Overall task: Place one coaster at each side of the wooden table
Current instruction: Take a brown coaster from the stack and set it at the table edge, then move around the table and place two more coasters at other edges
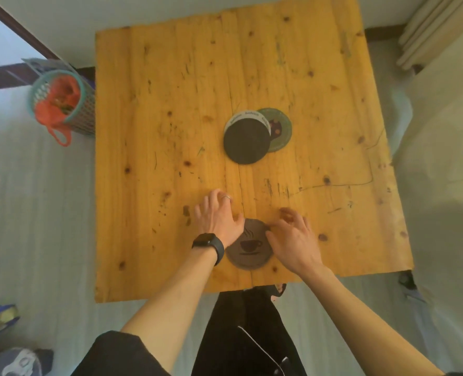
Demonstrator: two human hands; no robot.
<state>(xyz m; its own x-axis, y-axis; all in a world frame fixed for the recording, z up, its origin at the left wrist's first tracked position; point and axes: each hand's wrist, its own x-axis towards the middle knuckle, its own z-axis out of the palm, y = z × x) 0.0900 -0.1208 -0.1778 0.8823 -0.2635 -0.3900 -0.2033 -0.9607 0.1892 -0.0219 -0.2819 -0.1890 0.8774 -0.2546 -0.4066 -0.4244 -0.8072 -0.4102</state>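
Observation:
A brown round coaster [249, 246] with a coffee-cup print lies flat near the front edge of the wooden table [170, 131]. My left hand [218, 217], with a ring and a black watch, rests spread on the wood at the coaster's left rim. My right hand [292, 237] touches its right rim with thumb and fingertips, fingers loosely curled. Near the table's middle sits an overlapping pile: a black coaster [246, 141] on top, a white-rimmed coaster [241, 116] under it, and a green coaster [279, 128] sticking out to the right.
A teal mesh basket [62, 104] with an orange bag stands on the floor by the table's left edge. A radiator [428, 31] is at the upper right. My legs in dark trousers are under the table's front edge. Bags lie on the floor at lower left.

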